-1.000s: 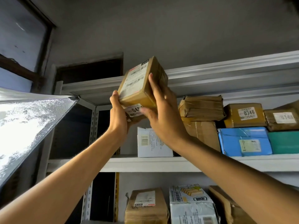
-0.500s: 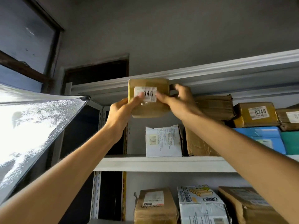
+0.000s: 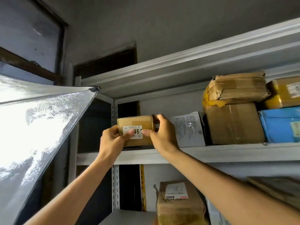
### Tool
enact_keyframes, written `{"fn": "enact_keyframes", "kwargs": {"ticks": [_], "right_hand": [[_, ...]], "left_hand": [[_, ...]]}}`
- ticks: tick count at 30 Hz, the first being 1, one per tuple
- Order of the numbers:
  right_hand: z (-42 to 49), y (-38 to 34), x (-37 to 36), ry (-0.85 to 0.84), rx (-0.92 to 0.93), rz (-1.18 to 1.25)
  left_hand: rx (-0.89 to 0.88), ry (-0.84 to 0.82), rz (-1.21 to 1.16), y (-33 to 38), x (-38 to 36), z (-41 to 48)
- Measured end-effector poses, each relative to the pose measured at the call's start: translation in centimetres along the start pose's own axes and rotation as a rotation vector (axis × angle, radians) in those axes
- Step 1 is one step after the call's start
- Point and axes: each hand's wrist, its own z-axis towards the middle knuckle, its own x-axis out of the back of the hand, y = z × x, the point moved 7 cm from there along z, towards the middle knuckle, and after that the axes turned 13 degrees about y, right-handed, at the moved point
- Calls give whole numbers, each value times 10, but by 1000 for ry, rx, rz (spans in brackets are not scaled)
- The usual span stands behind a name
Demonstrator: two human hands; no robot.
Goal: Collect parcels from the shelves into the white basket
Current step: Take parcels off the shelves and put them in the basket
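Note:
A small brown cardboard parcel (image 3: 138, 122) with a white barcode label sits at the left end of the upper white shelf (image 3: 227, 151). My left hand (image 3: 112, 140) grips its lower left corner, thumb on the label. My right hand (image 3: 162, 135) holds its right side, fingers curled over the top edge and thumb on the label. The white basket is out of sight.
To the parcel's right stand a white box (image 3: 188, 129), a stack of brown boxes (image 3: 233, 111), a blue parcel (image 3: 280, 125) and a yellow-taped one (image 3: 285, 93). A brown parcel (image 3: 178, 205) lies on the shelf below. A frosted window pane (image 3: 32, 127) juts in at the left.
Both hands have brought the brown parcel down from near the top rail, and it now sits on the upper shelf board at its left end. The camera has shifted left.

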Motion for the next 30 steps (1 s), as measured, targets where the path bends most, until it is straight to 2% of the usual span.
{"fn": "enact_keyframes", "kwargs": {"ticks": [4,10,13,15,21,30], "right_hand": [[-2,28,-21,-12,-51,-106],[-14,44,-40,-142,21,-224],[-6,50,-49,-112,9,-278],[0,57,-56,-96,-29,-312],[11,67,-72,-114,12,-427],[21,90,-83,-97,-81,-395]], "left_hand": [[15,-19,95,-34,-5,9],[-41,52,196,-57,-1,17],[-80,115,288,-58,0,22],[-78,107,332,-60,-4,27],[-39,100,380,-74,-8,40],[-42,99,369,-87,-9,45]]}}
